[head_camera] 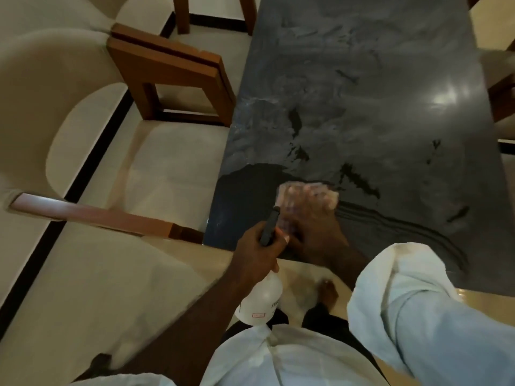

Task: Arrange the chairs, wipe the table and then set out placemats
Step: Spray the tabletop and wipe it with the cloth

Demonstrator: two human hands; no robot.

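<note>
My left hand (259,246) grips the spray bottle (260,299) by its neck, at lower centre. Just right of it my right hand (315,221) lies flat, as far as the blur shows, on the cloth (284,201) at the table's (362,93) lower-left corner. Chairs (167,65) stand at the left of the frame.

L: left grip (257,247) curled round spray bottle (260,300) neck | R: right grip (312,221) flat, pressing cloth (287,196), blurred; sleeve (404,274) rolled

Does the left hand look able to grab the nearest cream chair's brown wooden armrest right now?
Probably not yet: the left hand grips a white plastic spray bottle, though nothing blocks the brown wooden armrest.
</note>
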